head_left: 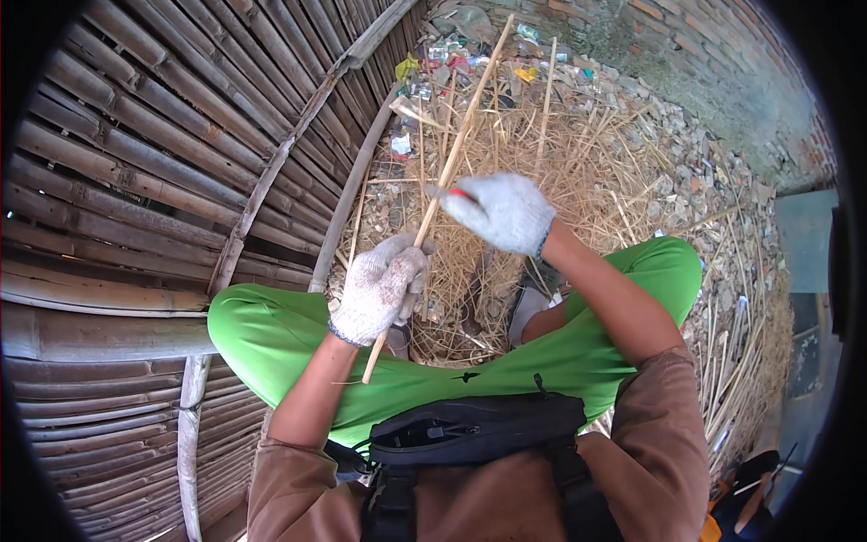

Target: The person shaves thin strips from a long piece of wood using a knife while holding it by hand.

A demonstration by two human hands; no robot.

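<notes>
My left hand [381,285], in a soiled white knit glove, is closed round a long pale bamboo strip [470,122]. The strip slants from near my lap up and away to the right, and its lower end sticks out below the glove. My right hand [508,215], gloved too, is closed on a small knife [461,193] with a red handle. Its greyish blade, somewhat blurred, lies at the strip just above my left hand; whether it cuts in cannot be made out. Most of the handle is hidden in the glove.
Fibrous shavings [578,163] and loose strips cover the ground before me, with litter [452,54] beyond. A bamboo slat wall [163,163] stands close on my left, a brick wall [704,72] at the far right. More thin strips [741,379] lie to my right.
</notes>
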